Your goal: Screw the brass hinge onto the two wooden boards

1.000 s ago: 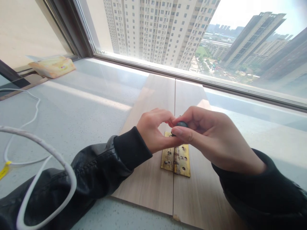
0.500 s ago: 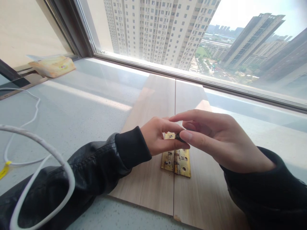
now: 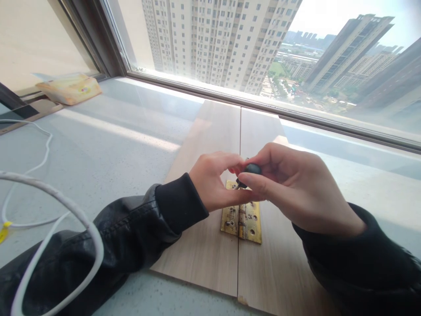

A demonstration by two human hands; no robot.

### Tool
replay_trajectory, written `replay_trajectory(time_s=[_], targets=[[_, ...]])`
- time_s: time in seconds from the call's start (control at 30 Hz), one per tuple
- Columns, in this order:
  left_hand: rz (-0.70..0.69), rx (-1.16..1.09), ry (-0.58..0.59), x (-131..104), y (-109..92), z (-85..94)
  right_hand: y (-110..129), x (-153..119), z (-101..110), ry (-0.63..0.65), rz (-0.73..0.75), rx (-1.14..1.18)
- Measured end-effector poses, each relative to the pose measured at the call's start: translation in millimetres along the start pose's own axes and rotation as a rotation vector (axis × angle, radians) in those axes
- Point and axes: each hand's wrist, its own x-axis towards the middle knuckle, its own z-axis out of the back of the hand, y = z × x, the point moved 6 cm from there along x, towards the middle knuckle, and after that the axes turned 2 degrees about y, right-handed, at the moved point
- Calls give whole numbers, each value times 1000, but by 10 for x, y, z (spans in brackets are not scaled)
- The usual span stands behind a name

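Note:
A short tool with a rounded dark handle (image 3: 252, 169), apparently a stubby screwdriver, is gripped between the thumb and fingers of my right hand (image 3: 292, 188). Its thin end slants down and left above a brass hinge (image 3: 241, 226), which lies flat across the seam of two wooden boards. My left hand (image 3: 219, 180) curves around the tool's lower end from the left, thumb and index finger spread apart. The left fingertips are partly hidden by my right hand, so contact with the tool is unclear. Screws sit in some hinge holes; the upper part of the hinge is covered.
The two pale wooden boards (image 3: 197, 250) lie side by side on a speckled white sill (image 3: 125, 162) by a window. A white cable (image 3: 95, 237) loops over my left sleeve. A soft yellowish packet (image 3: 74, 89) rests at the far left corner.
My right hand has shifted slightly left and now grips the tool's handle, which shows more. The left thumb and index finger have spread wider. Hinge and boards have stayed put.

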Motion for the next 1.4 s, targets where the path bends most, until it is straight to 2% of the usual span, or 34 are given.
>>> replay_trajectory(time_s=[0.13,0.2,0.3,0.47,0.57,0.67,0.73,0.87,0.97,1.07,1.2,1.3,1.4], targets=[[-23,105,-85,6,-13,39,93,-7,9,-223,68,-194],[-40,96,-90,1,-14,45,109,-12,3,-245,88,-218],[-10,40,-55,-9,29,39,88,-3,-7,-148,87,-165],[62,-84,-2,-19,135,20,19,-7,-18,144,54,87],[57,-202,101,-14,148,-40,-24,-25,-2,203,36,199],[90,-278,198,-15,163,-98,-90,-25,19,135,-11,217],[104,-250,200,-10,167,-102,-128,-18,39,38,-49,152],[105,-58,51,6,149,-30,-116,-12,52,-116,-75,-3],[63,7,-24,3,105,4,-63,-11,43,-145,-56,-78],[46,-16,-30,-9,100,9,-23,-4,26,-84,-12,-56],[87,-63,23,-8,148,5,-38,-7,-2,89,26,69],[65,-124,146,16,138,-31,-89,-22,-16,182,32,142],[9,-174,262,33,80,-73,-154,-26,-17,191,12,196]])
